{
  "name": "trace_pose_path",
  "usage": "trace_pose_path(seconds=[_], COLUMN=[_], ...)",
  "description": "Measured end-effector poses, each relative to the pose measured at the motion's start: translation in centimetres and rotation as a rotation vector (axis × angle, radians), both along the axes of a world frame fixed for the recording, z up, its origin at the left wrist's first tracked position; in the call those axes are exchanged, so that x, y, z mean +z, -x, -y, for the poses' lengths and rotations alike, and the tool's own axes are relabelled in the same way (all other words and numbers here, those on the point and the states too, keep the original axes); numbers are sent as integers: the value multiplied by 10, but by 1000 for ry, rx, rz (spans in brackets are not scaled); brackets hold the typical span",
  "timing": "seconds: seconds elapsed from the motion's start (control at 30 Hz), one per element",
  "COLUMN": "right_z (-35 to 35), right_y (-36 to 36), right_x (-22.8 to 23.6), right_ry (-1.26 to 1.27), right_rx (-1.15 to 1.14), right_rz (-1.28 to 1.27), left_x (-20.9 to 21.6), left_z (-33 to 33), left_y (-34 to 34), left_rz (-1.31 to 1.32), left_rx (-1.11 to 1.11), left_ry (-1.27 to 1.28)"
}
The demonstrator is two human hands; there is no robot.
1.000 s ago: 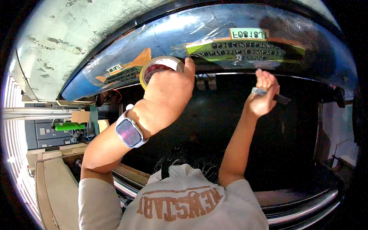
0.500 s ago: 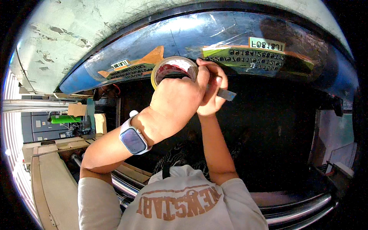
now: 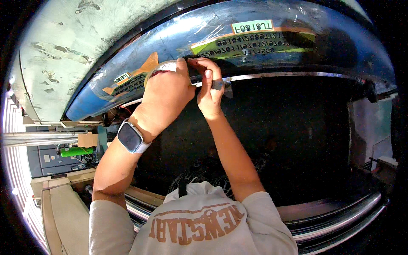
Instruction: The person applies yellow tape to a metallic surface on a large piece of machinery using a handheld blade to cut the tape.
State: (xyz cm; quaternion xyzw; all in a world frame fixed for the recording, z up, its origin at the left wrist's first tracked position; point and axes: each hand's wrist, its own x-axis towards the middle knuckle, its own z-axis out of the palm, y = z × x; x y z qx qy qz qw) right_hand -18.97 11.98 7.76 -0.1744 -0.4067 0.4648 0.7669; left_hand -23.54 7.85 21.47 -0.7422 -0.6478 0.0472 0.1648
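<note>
My left hand [image 3: 165,95] is closed round a roll of tape [image 3: 167,67], its rim and reddish inner core showing beyond my knuckles. Close by on the right, my right hand [image 3: 209,91] has its fingers bent in toward the roll. A short, flat grey strip [image 3: 218,85] lies across those fingers, one end sticking out to the right; whether it is metal or tape I cannot tell. What the right fingertips touch is partly hidden. Both hands are at the lower edge of a curved blue, glossy surface [image 3: 178,40] bearing coloured labels.
An orange and yellow-green label [image 3: 259,46] with a white tag lies under clear film on the blue surface. A pale, scuffed panel [image 3: 59,55] rises at the far left. Shiny metal rollers [image 3: 340,227] run behind me at lower right. A green cylinder [image 3: 76,151] stands by grey cabinets.
Both hands have moved left and slightly up with the tape roll, closer to the blue surface. My right hand has turned, and less of the grey strip sticks out.
</note>
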Motion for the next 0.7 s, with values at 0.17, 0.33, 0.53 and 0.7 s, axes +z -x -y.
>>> trace_pose_path(seconds=[0.17, 0.33, 0.53, 0.7], right_z=[-3, 2, 13, -9], right_y=[-7, -12, -75, -57], right_x=[-1, 9, 39, 25], right_ry=[-51, 39, 373, 388], right_rx=[57, 158, 490, 816], right_rz=[121, 46, 712, 986], left_x=[7, 8, 3, 8], left_z=[1, 0, 0, 0], left_y=[-5, 8, 1, 0], left_rz=[-62, 13, 4, 41], left_rx=[64, 32, 105, 118], left_ry=[71, 105, 84, 110])
